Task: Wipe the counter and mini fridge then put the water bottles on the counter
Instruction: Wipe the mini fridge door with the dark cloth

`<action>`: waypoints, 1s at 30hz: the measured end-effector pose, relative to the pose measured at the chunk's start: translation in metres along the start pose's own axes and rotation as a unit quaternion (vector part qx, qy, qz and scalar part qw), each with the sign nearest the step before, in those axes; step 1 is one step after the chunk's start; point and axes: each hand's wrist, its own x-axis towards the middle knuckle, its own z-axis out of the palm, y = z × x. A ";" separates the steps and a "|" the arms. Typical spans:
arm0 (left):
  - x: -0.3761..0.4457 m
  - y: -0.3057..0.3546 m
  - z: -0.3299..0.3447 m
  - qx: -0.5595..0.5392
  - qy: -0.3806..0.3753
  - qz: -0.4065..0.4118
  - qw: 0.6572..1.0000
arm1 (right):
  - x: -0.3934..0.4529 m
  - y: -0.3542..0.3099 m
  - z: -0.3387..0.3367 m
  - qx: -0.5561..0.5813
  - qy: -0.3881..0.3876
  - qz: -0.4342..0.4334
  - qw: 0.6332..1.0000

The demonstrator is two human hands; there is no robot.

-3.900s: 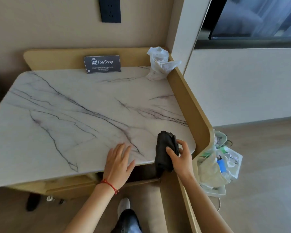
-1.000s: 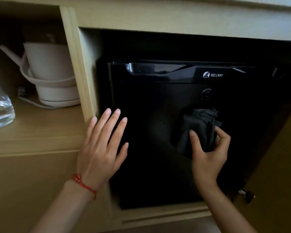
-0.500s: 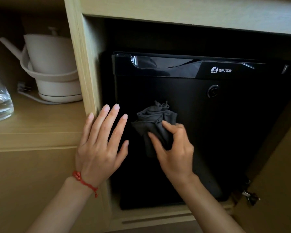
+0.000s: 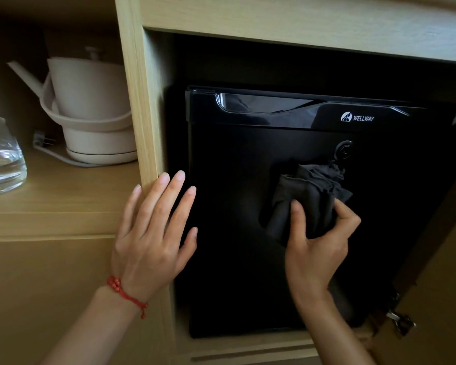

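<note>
A black mini fridge (image 4: pixel 242 164) marked WELLWAY sits with its door closed inside a light wooden cabinet. My right hand (image 4: pixel 317 246) presses a bunched dark grey cloth (image 4: pixel 308 196) against the fridge door, just below the round lock. My left hand (image 4: pixel 153 233) lies flat with fingers spread, across the wooden cabinet post (image 4: pixel 140 106) and the fridge's left edge. No water bottles are in view. The counter top is out of view above.
On the wooden shelf (image 4: pixel 58 191) to the left stand a white kettle (image 4: pixel 90 109) on its base and a clear glass vessel (image 4: pixel 0 159). An open cabinet door with a metal hinge (image 4: pixel 400 322) is at the lower right.
Since half a second ago my right hand has swept the cloth from the door's left-centre to the right, under the lock. Seconds earlier the cloth was on the marble counter. My left hand stays put.
</note>
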 end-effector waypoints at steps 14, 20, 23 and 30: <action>0.004 -0.001 -0.007 -0.034 -0.001 -0.009 0.999 | -0.004 -0.036 0.031 0.001 0.013 -0.075 0.997; 0.008 -0.010 -0.010 -0.029 0.003 -0.033 0.999 | 0.013 -0.070 0.048 -0.014 -0.049 -0.140 0.989; 0.008 -0.011 -0.011 -0.034 0.000 -0.027 0.999 | 0.018 -0.067 0.043 -0.050 -0.056 -0.160 0.984; 0.004 -0.014 -0.008 -0.037 0.002 -0.026 0.999 | 0.022 -0.018 0.010 -0.060 0.003 -0.098 0.993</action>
